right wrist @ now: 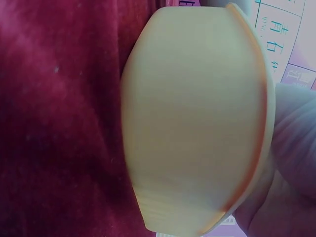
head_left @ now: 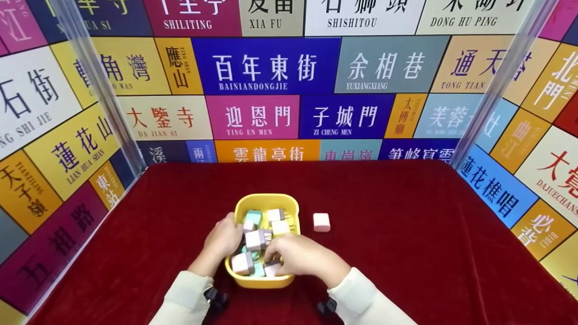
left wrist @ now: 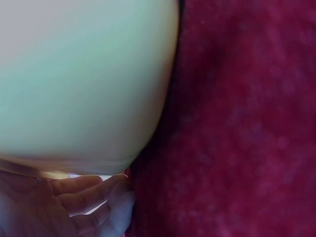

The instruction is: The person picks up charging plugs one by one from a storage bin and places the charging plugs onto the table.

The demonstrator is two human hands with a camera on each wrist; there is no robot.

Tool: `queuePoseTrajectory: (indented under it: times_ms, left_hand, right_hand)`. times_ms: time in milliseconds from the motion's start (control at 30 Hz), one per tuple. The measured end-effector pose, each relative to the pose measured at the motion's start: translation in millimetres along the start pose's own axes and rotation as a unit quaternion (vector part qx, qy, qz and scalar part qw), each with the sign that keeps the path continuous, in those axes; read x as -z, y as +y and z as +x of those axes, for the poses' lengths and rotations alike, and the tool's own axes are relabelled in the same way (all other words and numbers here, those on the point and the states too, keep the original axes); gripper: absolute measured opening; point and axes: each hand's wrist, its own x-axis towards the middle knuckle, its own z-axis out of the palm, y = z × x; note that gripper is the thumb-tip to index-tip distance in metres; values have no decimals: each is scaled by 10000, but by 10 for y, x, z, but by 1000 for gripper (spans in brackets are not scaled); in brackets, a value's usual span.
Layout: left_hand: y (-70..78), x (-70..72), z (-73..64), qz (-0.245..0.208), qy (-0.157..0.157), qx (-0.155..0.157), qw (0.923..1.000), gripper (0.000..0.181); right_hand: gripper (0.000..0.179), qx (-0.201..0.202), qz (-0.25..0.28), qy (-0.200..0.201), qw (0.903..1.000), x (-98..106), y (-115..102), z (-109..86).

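A yellow plastic tub stands on the red cloth, full of several small plug chargers. Some are white with grey ends, such as the white-and-grey charger near the middle; others are mint green, like the green charger toward the back. My left hand holds the tub's left rim, its fingers along the outer wall in the left wrist view. Reaching over the right rim, my right hand has curled fingers pinching a white-and-grey charger at the near end. In the right wrist view, the tub wall hides those fingertips.
A pale pink charger lies on the cloth just right of the tub. The red cloth covers the table. Panels with coloured street-name signs rise along the back and both sides.
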Motion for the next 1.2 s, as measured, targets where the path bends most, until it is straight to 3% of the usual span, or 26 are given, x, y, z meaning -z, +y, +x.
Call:
queuePoseTrajectory:
  times_ms: [600,1200]
  left_hand:
    - [-5,-30,40,-46,28,65,10000,34]
    - [-1,-7,4,-101,-40,85,9999,35]
  right_hand:
    - [29,88,-226,668,9975,-74,3,3]
    - [34,107,-91,554,9984,-47,-3,-16]
